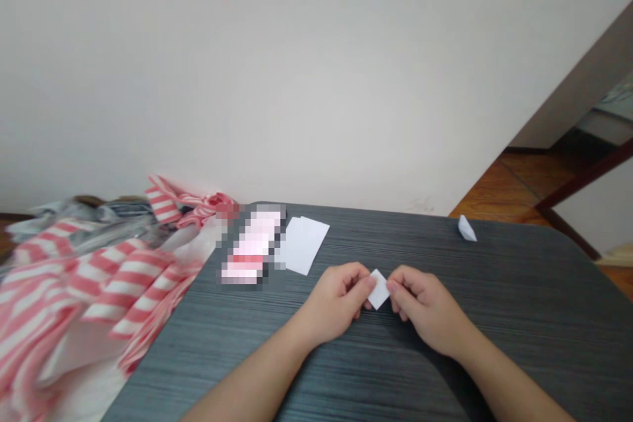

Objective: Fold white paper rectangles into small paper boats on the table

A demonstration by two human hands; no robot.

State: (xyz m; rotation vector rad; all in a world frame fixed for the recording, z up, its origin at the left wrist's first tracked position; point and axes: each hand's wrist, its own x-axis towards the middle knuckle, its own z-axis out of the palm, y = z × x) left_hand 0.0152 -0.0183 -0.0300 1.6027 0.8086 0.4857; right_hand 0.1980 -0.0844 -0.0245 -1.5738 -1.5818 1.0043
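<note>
A small white piece of folded paper [378,290], shaped like a diamond, is held just above the dark table [237,356]. My left hand [341,297] pinches its left corner between thumb and fingers. At the opposite corner, the thumb and fingertips of my right hand [425,306] are closed on the same paper. My fingers cover both side corners, and the underside of the paper is hidden.
White paper sheets [306,244] lie left of my hands, beside a pixelated pink-and-white object [252,247]. A folded white paper shape [466,229] stands near the far right edge. Striped red-and-white cloth [119,283] is heaped left of the table; a wall [316,79] rises behind.
</note>
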